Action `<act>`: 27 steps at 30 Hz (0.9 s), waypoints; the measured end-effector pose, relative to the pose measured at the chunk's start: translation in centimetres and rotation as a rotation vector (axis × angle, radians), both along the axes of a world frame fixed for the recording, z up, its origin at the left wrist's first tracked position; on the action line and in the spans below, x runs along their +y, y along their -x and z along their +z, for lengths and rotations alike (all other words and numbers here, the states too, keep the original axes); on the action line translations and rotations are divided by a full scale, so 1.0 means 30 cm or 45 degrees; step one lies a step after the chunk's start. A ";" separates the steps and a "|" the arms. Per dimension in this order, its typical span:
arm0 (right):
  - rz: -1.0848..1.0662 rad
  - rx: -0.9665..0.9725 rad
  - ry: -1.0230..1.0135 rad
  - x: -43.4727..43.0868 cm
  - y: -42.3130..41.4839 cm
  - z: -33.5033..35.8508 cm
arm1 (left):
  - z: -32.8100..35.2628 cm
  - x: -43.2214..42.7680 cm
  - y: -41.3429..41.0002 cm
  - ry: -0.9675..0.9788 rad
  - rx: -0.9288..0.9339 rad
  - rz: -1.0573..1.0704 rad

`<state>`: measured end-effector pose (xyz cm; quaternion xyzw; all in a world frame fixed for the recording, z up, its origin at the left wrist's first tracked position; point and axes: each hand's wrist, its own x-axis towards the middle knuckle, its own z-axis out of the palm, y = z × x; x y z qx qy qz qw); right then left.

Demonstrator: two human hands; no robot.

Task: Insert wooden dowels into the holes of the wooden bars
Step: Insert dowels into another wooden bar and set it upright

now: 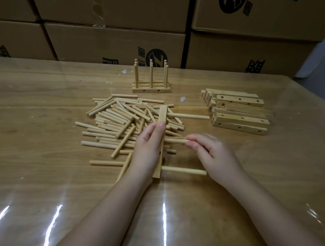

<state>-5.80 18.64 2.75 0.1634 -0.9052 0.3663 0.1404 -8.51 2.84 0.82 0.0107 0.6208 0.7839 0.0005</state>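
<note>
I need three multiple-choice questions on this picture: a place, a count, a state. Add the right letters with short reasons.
1. Where do the finished pieces stand? A. on the table's far side B. under the left forearm C. on a box
2. How many dowels already stick out of the held bar? A. none B. two C. five
3. What is the right hand doing? A. lying flat B. pinching a third dowel C. lifting a box
Key: 1 A, beyond the dowel pile; 2 B, one far, one near; 3 B, fingertips grip it at the bar.
</note>
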 end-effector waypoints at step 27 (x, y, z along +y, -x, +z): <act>-0.255 0.083 0.525 0.078 0.025 -0.009 | -0.008 0.022 -0.008 0.176 0.040 -0.019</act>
